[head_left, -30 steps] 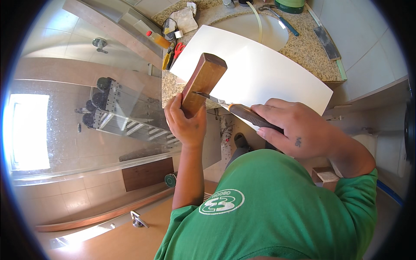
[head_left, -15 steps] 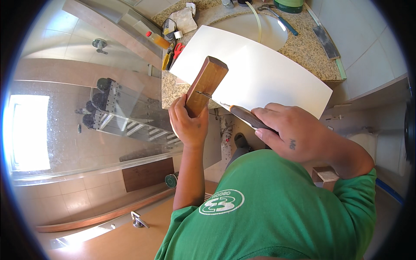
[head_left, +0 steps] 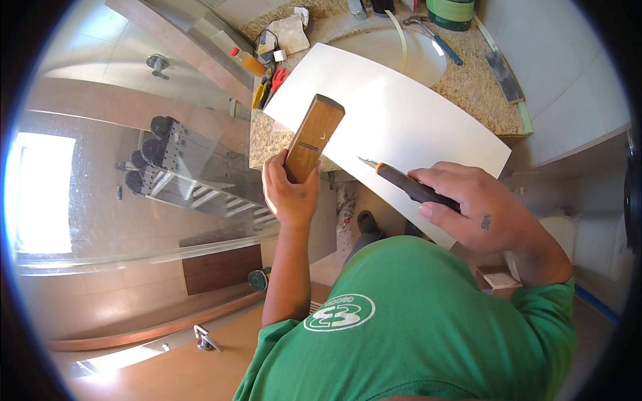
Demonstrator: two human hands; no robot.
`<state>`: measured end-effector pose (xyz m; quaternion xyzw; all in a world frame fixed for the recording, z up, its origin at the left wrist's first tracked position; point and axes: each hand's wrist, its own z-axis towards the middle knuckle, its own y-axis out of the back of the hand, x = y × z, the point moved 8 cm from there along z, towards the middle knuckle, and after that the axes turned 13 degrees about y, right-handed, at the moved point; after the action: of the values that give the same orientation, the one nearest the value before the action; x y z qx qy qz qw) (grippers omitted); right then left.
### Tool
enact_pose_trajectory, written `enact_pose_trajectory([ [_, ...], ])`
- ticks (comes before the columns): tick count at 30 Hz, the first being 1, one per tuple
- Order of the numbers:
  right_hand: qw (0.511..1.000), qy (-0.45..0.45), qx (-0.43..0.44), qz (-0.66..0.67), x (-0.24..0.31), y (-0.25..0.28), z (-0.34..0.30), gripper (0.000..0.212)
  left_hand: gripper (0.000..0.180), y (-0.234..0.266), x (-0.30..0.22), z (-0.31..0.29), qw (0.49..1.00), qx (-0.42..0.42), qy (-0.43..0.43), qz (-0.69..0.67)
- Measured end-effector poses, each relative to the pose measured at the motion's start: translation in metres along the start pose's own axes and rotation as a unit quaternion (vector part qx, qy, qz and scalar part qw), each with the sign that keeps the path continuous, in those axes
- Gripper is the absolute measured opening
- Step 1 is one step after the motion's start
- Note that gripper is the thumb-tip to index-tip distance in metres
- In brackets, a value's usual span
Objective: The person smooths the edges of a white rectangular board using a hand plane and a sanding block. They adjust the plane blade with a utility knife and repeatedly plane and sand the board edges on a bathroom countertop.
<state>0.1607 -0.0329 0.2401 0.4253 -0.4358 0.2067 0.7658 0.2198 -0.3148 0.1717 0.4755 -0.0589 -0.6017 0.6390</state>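
Note:
My left hand (head_left: 291,190) grips the lower end of a wooden hand plane (head_left: 319,127), tilted with its flat, slotted face toward me. A small pale curl shows on that face above the slot. In my right hand (head_left: 461,204) is a utility knife (head_left: 408,183) with a dark handle and orange collar. Its metal tip points left toward the plane, with a gap between them. Beneath both tools lies a large white panel (head_left: 428,127), resting across the countertop and reaching past its front edge toward me.
Behind the panel is a sink basin (head_left: 428,63) in a granite countertop (head_left: 468,80). A hammer (head_left: 438,43), green tub (head_left: 451,13), dark flat bar (head_left: 503,77), red-handled scissors (head_left: 279,79) and orange bottle (head_left: 247,61) sit around it. A glass partition stands left, with a folded ladder (head_left: 200,184) visible.
The knife tip has left the plane's slot as my right hand moved right and slightly toward me. My left hand still holds the plane, its face now turned more toward me.

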Motion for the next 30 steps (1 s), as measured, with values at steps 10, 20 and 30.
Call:
enact_pose_trajectory([
  [10, 0.91, 0.129, -0.166, 0.358, -0.057, 0.135, -0.064, 0.05, 0.054, -0.001, 0.06, -0.01, 0.988, 0.041, 0.141, -0.047],
  [20, 0.888, -0.216, -0.243, -0.324, -0.205, 0.163, -0.099, 0.048, 0.057, 0.0, 0.076, -0.022, 0.979, 0.064, 0.191, -0.039],
  [30, 0.889, -0.151, -0.279, -0.331, -0.25, 0.159, -0.099, 0.048, 0.056, 0.003, 0.079, -0.027, 0.975, 0.06, 0.203, -0.075],
])
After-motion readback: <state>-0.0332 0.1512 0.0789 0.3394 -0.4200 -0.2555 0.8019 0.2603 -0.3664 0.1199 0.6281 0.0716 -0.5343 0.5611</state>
